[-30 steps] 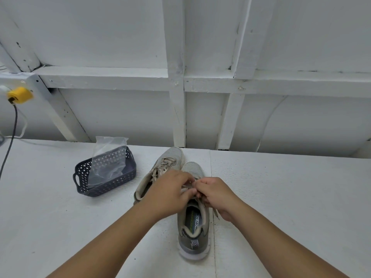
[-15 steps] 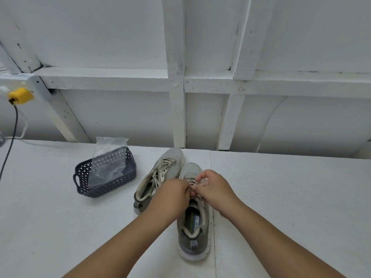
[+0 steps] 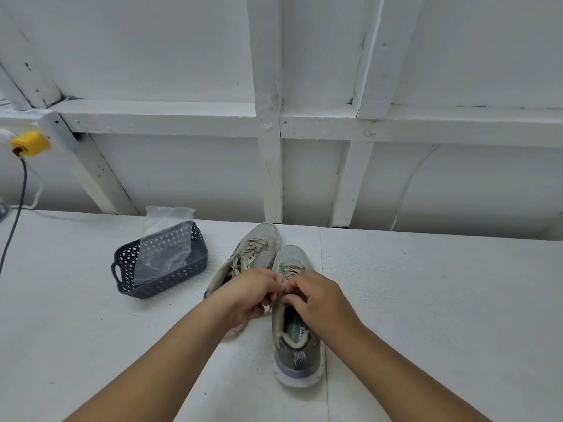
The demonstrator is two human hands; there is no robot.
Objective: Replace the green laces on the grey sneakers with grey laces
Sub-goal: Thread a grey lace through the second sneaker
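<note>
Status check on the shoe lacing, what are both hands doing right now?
Left hand and right hand both pinch the lace at the nearer grey mesh sneaker. Second grey sneaker lies alongside, laced. Nothing in the way.

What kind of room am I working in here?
Probably a workshop or shed bench: a painted white timber-framed wall, a rough white tabletop, and a yellow plug with its cable at the left.

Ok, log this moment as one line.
stage: working lace of near sneaker | left hand: pinching lace | right hand: pinching lace | far sneaker: laced
</note>
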